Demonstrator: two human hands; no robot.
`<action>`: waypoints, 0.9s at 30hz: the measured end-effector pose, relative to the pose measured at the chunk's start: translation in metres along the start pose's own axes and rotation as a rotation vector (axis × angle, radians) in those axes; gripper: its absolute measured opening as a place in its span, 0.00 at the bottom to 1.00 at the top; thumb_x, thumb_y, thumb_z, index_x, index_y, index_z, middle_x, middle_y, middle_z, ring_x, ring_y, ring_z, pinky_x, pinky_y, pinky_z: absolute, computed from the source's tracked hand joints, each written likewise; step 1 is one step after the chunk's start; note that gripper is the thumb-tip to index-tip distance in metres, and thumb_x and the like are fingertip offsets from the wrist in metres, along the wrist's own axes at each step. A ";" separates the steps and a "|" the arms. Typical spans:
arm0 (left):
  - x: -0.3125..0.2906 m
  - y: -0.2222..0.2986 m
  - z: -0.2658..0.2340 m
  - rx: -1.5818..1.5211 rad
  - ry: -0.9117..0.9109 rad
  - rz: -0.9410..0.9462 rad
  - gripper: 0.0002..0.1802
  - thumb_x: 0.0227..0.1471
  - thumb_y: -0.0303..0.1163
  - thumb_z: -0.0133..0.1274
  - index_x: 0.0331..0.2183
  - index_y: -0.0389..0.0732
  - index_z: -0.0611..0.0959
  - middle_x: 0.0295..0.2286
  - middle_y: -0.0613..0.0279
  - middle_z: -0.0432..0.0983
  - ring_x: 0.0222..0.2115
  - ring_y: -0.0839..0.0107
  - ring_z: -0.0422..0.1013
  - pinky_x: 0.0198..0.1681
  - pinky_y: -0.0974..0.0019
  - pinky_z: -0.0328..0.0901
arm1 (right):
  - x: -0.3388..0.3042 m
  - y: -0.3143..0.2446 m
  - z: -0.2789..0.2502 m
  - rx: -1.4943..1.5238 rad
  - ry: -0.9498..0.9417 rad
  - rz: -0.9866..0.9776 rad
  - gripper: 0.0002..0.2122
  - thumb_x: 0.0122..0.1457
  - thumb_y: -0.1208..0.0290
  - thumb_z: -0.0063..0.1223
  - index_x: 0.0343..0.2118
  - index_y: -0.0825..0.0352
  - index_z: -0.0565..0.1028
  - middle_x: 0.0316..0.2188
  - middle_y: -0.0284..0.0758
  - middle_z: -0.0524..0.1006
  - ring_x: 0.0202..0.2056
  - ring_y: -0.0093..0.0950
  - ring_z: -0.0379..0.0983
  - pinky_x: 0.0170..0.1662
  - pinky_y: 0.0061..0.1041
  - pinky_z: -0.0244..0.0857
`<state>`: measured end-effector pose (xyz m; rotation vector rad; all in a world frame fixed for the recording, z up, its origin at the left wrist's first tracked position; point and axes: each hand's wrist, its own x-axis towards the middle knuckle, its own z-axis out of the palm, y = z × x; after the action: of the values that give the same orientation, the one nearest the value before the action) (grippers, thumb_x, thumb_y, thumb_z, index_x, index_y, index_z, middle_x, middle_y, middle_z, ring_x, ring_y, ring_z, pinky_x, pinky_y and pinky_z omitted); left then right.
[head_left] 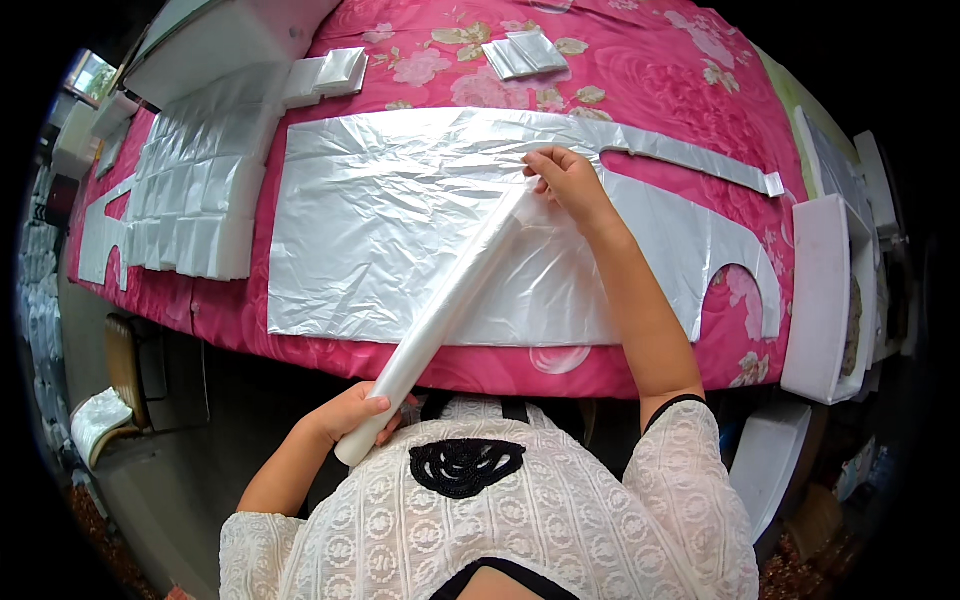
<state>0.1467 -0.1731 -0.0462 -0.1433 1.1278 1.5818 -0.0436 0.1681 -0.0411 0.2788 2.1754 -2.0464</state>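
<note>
A long, narrow folded strip of translucent white plastic film (430, 325) runs slantwise from near my waist up over the table. My left hand (355, 412) is wrapped round its lower end, just off the table's front edge. At the upper end my right hand (568, 182) pinches the film between thumb and fingers. Beneath it, a wide flat layer of silvery-white plastic sheets (345, 235) lies spread out, creased on top. Its right part has curved cutouts and a long narrow strap, like a plastic apron. How many layers lie there I cannot tell.
A pink flowered cloth (640, 65) covers the table. Rows of folded plastic packets (190, 205) stand at the left, with a small packet pile (525, 55) at the back. A white box (220, 45) is far left, a white bin (815, 300) right, a chair (125, 375) lower left.
</note>
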 end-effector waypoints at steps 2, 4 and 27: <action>0.001 0.001 0.001 -0.009 -0.007 0.001 0.35 0.43 0.57 0.55 0.41 0.35 0.72 0.17 0.64 0.68 0.15 0.77 0.65 0.20 0.74 0.61 | -0.009 -0.005 -0.002 -0.133 -0.131 0.175 0.13 0.51 0.61 0.56 0.31 0.68 0.76 0.23 0.27 0.73 0.24 0.16 0.66 0.29 0.15 0.62; 0.001 0.001 0.001 -0.021 -0.011 -0.004 0.36 0.43 0.57 0.55 0.42 0.35 0.72 0.17 0.64 0.68 0.15 0.77 0.65 0.21 0.74 0.61 | -0.020 -0.013 0.000 -0.195 -0.191 0.223 0.13 0.50 0.61 0.58 0.30 0.67 0.76 0.22 0.27 0.73 0.24 0.15 0.66 0.28 0.15 0.61; -0.025 0.093 -0.010 1.148 0.003 0.016 0.24 0.36 0.30 0.63 0.39 0.38 0.76 0.30 0.60 0.76 0.33 0.71 0.72 0.38 0.67 0.66 | 0.044 0.020 -0.119 -0.225 0.175 -0.217 0.08 0.53 0.69 0.55 0.28 0.71 0.76 0.19 0.25 0.72 0.20 0.13 0.63 0.24 0.14 0.58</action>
<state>0.0759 -0.1893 0.0176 0.6208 1.8582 0.7460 -0.0791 0.2896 -0.0628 0.2104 2.6216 -1.9169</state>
